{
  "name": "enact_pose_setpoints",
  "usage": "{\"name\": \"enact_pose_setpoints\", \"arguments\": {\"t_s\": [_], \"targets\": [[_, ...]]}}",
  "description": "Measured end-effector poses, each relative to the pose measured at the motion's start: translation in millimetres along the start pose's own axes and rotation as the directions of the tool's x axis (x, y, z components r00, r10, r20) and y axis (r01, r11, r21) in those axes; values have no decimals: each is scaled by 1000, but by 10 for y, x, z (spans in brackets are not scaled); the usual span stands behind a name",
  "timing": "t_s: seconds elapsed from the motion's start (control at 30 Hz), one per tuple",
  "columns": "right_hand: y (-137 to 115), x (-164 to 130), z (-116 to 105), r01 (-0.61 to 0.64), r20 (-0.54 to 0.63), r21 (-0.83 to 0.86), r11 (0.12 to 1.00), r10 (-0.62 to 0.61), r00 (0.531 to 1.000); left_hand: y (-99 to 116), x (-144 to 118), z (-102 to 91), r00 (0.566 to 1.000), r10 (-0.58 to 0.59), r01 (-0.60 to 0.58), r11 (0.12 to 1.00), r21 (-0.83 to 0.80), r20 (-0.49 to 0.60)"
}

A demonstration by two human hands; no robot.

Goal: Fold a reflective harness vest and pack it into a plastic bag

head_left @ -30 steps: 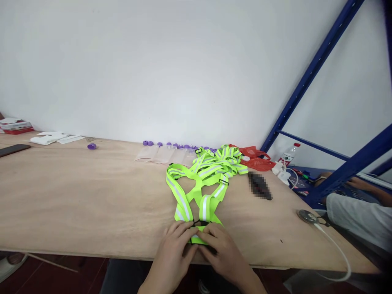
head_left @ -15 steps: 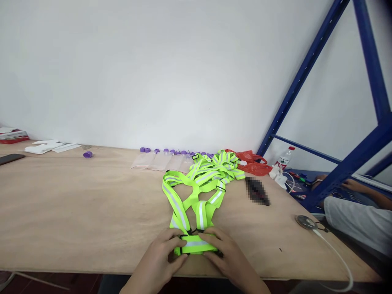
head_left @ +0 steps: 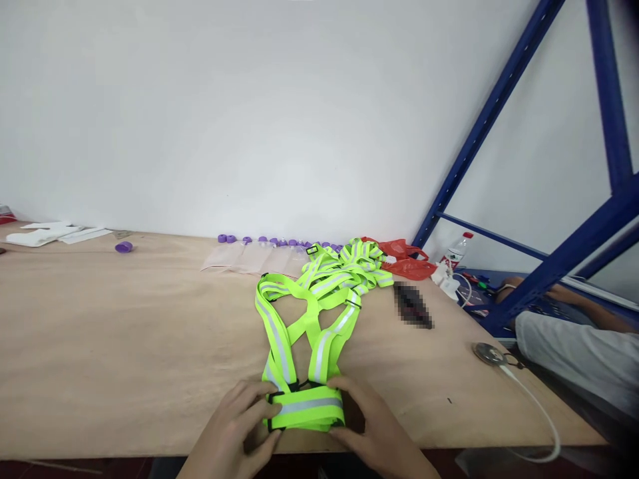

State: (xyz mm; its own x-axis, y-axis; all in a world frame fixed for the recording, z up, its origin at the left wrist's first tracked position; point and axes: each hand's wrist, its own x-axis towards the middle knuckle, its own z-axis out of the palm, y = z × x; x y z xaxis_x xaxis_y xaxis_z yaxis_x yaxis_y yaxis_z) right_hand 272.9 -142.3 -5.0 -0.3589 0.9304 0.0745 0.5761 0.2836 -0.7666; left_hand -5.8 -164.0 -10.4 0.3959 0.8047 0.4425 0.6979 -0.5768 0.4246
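A neon-yellow reflective vest point(head_left: 312, 313) made of straps with silver stripes lies on the table in front of me. Its waist belt point(head_left: 307, 407) is folded into a short flat band at the near edge. My left hand point(head_left: 239, 419) pinches the band's left end, thumb below and fingers above, beside a black buckle. At the right end, my right hand point(head_left: 367, 422) holds it the same way. The shoulder straps stretch away from me and meet a heap of similar reflective straps point(head_left: 349, 263) farther back.
Purple caps point(head_left: 269, 241) and clear plastic pouches point(head_left: 239, 256) line the wall. A red bag point(head_left: 407, 259), a bottle point(head_left: 456, 249) and a blue rack point(head_left: 479, 133) stand right. A round device with a white cable point(head_left: 489, 354) lies near another person's sleeve point(head_left: 574, 352).
My view has shifted a little to the right. The folded band sits closer to the table's front edge, and my hands have spread slightly apart at its ends.
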Motion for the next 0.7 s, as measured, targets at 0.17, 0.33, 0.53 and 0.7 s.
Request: {"name": "enact_pose_setpoints", "arguments": {"t_s": [0.17,0.33,0.53,0.7], "targets": [[-132,27,86,7,-12,30,1000,-6,1000,54,-131,152,986,164,-145,943,298,-40],[-184,67,120,27,-12,50,998,-26,1000,196,-137,528,988,142,-157,892,424,68],[-210,51,-12,75,55,41,996,-77,996,265,-92,672,995,96,-103,859,502,40],[-141,425,-438,172,0,7,985,-172,985,267,-106,728,994,109,-99,851,515,12]]}}
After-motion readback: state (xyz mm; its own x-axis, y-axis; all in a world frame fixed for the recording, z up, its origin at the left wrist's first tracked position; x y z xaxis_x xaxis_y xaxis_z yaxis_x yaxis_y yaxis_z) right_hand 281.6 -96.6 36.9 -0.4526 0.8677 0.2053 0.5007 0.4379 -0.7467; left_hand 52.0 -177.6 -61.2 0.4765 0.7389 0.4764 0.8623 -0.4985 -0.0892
